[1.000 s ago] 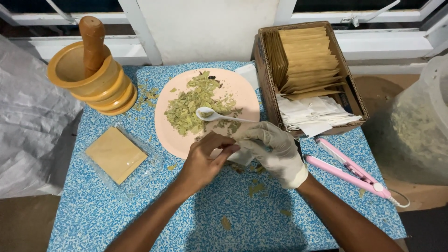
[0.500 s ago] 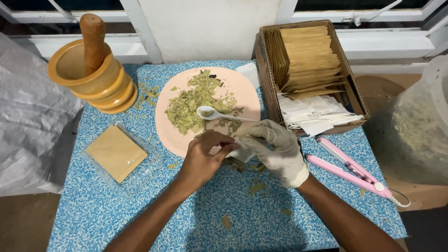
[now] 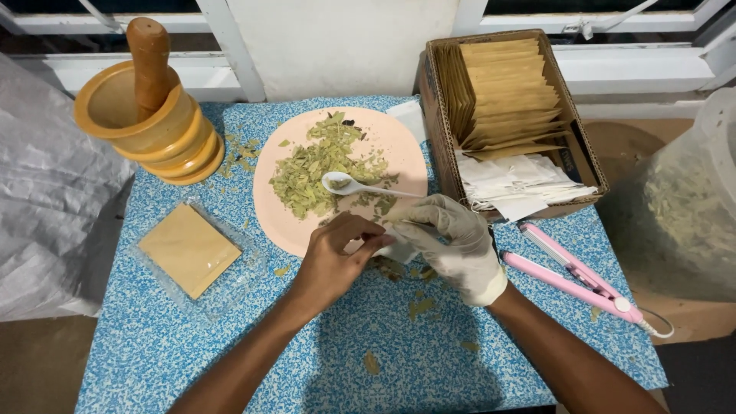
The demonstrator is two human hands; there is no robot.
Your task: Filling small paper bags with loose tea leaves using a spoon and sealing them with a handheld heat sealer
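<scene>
Both hands meet at the middle of the blue speckled worktop (image 3: 230, 360). Bare left hand (image 3: 331, 257) pinches the edge of a small white paper sachet (image 3: 399, 250), fingers curled shut on it; gloved right hand (image 3: 454, 247) at its 3 o'clock grips the same sachet plus the handle of a white plastic spoon (image 3: 345, 182), whose bowl rests on the round pink plate (image 3: 399, 146) of crushed dried green leaves (image 3: 314, 169) at 12 o'clock. Far left, at 10 o'clock, a yellow wooden mortar with its pestle (image 3: 146, 115); at 9 o'clock a tan square packet in clear wrap (image 3: 188, 249). Off at 1 o'clock, a cardboard box of brown and white sachets (image 3: 510, 115); at 3 o'clock, a pink heat sealer (image 3: 571, 276). Loose leaf flakes dot the worktop near the hands.
</scene>
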